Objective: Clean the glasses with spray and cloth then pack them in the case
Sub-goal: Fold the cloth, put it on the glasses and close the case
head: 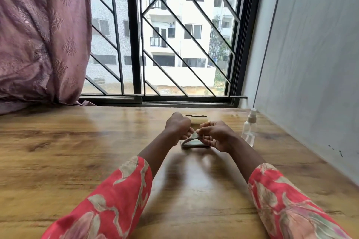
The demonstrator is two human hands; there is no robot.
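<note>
Glasses case (194, 143), a grey-green pouch-like shell, is seen lying on the wooden table (77, 151) between the 2 hands, and it appears to be held open at its mouth. Nearest the camera, 2 red floral sleeves (116, 200) are stretched forward over the tabletop. The left hand (177, 127) is curled, with its fingers pinching the upper edge of the case; the right hand (215, 135) is likewise curled on the same edge from the other side, so both are closed together on the case rather than apart. Just behind the hands, a pale folded cloth (198, 120) is laid flat, and the glasses (194, 115) are resting on top of it, only a thin dark frame line being visible. To the right, well clear of the hands, a clear spray bottle (249, 128) with a white nozzle stands upright near the wall. Beyond the table, a barred window (174, 35) and a mauve curtain (38, 35) are seen.

The step in hand is judged to be the opening of the case. Whether cleaning is finished cannot be told. Next, 1 hand would need to be freed to reach the glasses.
</note>
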